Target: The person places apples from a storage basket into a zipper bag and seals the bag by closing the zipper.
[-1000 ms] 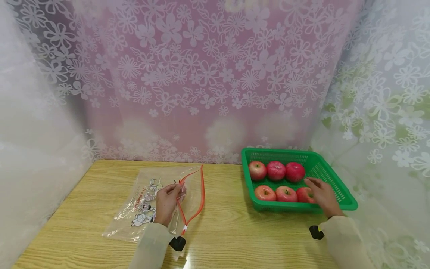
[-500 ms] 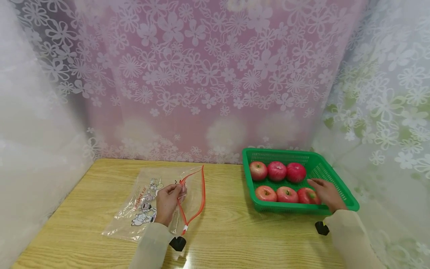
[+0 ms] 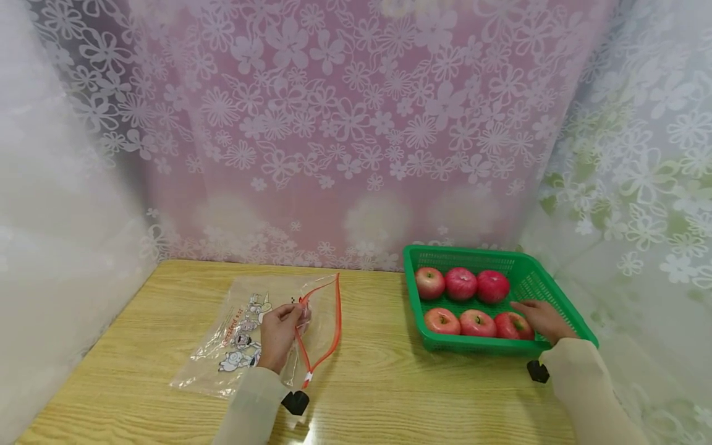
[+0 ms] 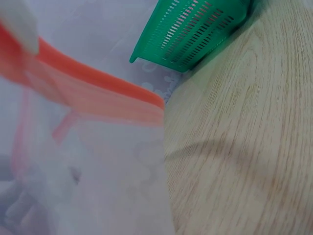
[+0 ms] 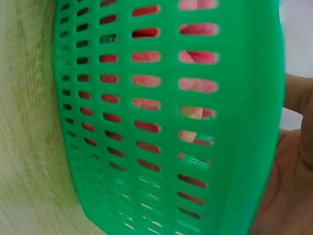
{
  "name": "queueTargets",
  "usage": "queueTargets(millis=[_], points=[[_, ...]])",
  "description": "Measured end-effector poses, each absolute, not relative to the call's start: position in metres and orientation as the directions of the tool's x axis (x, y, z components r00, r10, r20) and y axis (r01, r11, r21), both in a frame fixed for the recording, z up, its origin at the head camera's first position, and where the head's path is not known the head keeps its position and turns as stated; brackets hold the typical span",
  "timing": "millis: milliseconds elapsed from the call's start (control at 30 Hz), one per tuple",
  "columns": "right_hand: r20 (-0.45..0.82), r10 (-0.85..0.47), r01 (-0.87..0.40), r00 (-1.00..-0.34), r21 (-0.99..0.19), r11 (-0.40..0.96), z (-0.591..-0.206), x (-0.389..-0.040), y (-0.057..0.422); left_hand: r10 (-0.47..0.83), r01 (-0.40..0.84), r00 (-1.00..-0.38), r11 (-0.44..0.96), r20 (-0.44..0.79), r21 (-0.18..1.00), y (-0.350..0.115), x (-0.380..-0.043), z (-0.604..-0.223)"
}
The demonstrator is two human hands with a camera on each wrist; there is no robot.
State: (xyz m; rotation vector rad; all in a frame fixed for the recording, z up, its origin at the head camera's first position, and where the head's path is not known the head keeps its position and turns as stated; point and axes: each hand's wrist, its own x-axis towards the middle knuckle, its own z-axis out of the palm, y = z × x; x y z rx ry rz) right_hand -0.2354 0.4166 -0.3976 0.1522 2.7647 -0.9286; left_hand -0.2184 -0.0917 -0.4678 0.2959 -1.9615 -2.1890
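With thumb and fingers, my left hand [image 3: 280, 334] pinches the orange zip edge of a clear plastic zip bag [image 3: 208, 364] printed with cartoon animals. The bag lies on the table, its orange mouth spread apart, and fills much of the left wrist view. My right hand [image 3: 544, 318] reaches over the front right rim of a green basket [image 3: 562, 303], its fingertips beside the front right apple [image 3: 513, 326]. In the right wrist view, the basket wall [image 5: 234, 122] covers part of that hand. Nothing shows in its grasp.
Several red apples stand in two rows in the basket, including a back right apple [image 3: 492, 286]. Wooden tabletop [image 3: 378, 346] lies between bag and basket. Flowered curtains [image 3: 356, 154] enclose the back and sides.
My right hand has shifted right, away from the front right apple, which now shows more fully. My left hand keeps its pinch on the bag; the whole head view has drifted slightly.
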Motion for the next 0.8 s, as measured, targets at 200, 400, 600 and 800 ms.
queueTargets(millis=[200,400,600,800], points=[[-0.277,0.021,0.173,-0.961,-0.538,0.825,-0.397,-0.240,0.420,-0.244,0.019,-0.970,-0.157,-0.020,0.987,-0.092,-0.218,-0.466],[-0.341,0.006,0.194,-0.940,-0.521,0.831,-0.397,-0.242,0.421,-0.249,0.018,-0.968,-0.172,-0.026,0.985,-0.091,-0.218,-0.467],[-0.311,-0.051,0.110,-0.949,-0.477,0.872,-0.399,-0.245,0.428,-0.243,0.014,-0.970,-0.148,-0.023,0.989,-0.090,-0.219,-0.469],[-0.325,-0.105,0.064,-0.940,-0.469,0.881,-0.408,-0.256,0.443,-0.240,0.010,-0.971,-0.121,-0.019,0.993,-0.090,-0.218,-0.467]])
